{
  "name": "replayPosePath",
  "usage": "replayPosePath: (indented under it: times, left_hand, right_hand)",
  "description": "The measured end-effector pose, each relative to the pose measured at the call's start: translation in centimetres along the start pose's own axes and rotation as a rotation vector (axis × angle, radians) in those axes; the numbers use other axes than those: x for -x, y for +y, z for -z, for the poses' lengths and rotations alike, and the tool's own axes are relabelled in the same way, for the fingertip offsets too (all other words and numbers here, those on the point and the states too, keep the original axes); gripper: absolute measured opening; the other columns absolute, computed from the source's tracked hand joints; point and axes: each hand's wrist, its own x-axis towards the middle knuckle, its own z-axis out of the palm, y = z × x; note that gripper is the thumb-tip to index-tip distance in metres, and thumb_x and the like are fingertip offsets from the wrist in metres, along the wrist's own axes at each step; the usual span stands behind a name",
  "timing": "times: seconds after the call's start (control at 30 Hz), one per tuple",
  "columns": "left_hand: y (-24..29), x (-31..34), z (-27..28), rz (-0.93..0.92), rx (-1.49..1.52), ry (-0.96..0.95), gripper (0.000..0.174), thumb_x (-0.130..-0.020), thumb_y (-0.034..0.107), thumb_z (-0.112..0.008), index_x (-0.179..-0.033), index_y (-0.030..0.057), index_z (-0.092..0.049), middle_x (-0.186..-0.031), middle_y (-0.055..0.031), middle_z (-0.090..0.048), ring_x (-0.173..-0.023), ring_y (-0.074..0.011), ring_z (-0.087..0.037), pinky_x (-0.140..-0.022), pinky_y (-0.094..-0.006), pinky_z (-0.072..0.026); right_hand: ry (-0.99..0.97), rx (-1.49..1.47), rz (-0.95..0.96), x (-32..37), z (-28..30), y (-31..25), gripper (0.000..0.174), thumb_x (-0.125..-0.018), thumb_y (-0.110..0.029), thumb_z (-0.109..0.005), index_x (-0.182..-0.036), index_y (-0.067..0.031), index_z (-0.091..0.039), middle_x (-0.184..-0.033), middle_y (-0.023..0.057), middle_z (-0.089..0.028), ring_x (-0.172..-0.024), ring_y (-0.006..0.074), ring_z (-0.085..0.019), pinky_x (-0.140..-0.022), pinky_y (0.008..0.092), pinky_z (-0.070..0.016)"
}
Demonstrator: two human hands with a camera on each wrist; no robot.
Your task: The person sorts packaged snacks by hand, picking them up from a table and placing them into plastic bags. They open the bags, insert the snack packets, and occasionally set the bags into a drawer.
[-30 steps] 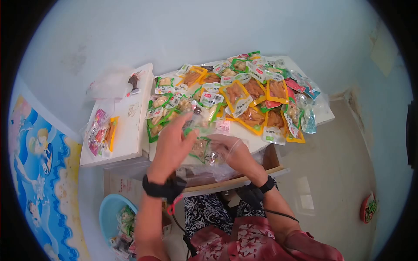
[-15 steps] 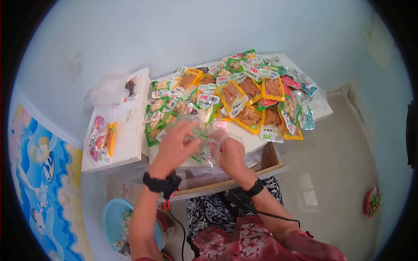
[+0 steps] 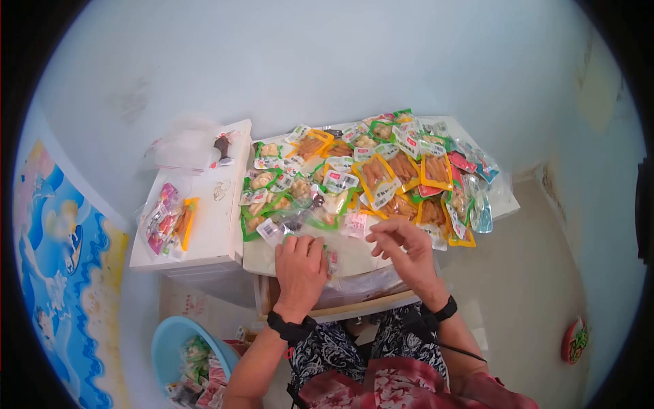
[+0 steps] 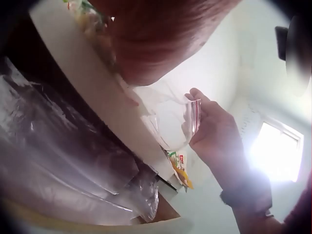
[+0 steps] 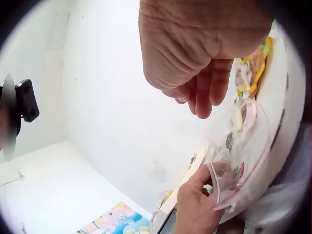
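A clear plastic zip bag (image 3: 332, 262) lies at the front of the white table, partly hidden by my left hand (image 3: 300, 276). My left hand grips the bag near its edge, with its thumb and fingers bent around the film in the right wrist view, where the bag (image 5: 243, 187) shows a reddish seam line. Some printing shows through the film. My right hand (image 3: 407, 258) is raised to the right of the bag, fingers loosely bent and apart from it. In the right wrist view nothing shows between the right hand's fingers (image 5: 201, 100).
Sealed food packets (image 3: 381, 177) with green and yellow borders cover the table. A side table (image 3: 211, 225) holds a filled bag (image 3: 167, 215), a dark packet (image 3: 223, 146) and clear bags (image 3: 184, 150). An open drawer (image 3: 327, 315) contains plastic film. A blue tub (image 3: 163, 341) stands below.
Both hands were together at the clear bag. The right hand has since moved right, away from it, while the left hand and the bag have come down to the table's front edge.
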Motion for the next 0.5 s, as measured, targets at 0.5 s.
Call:
replayPosePath:
  times: [0.5]
  left_hand:
    - [-1.3,-0.1,-2.3,0.038,0.271,0.182,0.019,-0.076,0.005,-0.075,-0.094,0.0083,-0.070,-0.095,-0.0073,-0.067,-0.091,-0.0305,-0.060,-0.078,-0.0429,-0.0459]
  right_hand:
    - [-0.298,0.931,0.243,-19.1,-7.4,5.5,0.019,-0.084,-0.015,-0.069,-0.100,-0.0044,-0.070,-0.088,0.0115,-0.075,-0.085,0.0304,-0.073,-0.073,0.0407,-0.0562]
